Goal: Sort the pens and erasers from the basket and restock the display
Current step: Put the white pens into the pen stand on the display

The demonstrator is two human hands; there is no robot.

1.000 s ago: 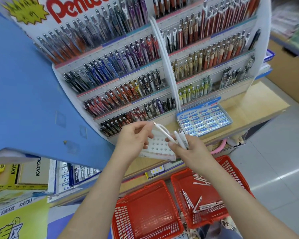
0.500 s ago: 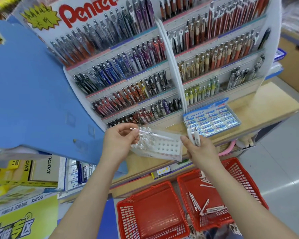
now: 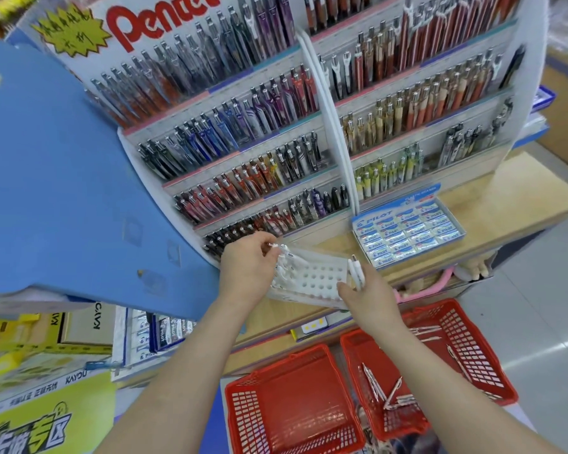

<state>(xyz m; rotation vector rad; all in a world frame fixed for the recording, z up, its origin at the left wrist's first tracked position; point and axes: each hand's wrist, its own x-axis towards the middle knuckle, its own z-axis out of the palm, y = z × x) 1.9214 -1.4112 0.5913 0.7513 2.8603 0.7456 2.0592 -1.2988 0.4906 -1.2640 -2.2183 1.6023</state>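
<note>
My left hand (image 3: 248,267) pinches one white pen (image 3: 282,250) by its end, just above the left rows of the clear holed pen tray (image 3: 318,276). My right hand (image 3: 371,290) clasps a couple of spare white pens (image 3: 356,271) at the tray's right edge. As I judge it, the tray sits tilted between both grips, so a pen that misses its hole could skid off and drop toward the red basket (image 3: 473,355) below my right wrist. The spares may slip too if those fingers loosen to steady the tray.
</note>
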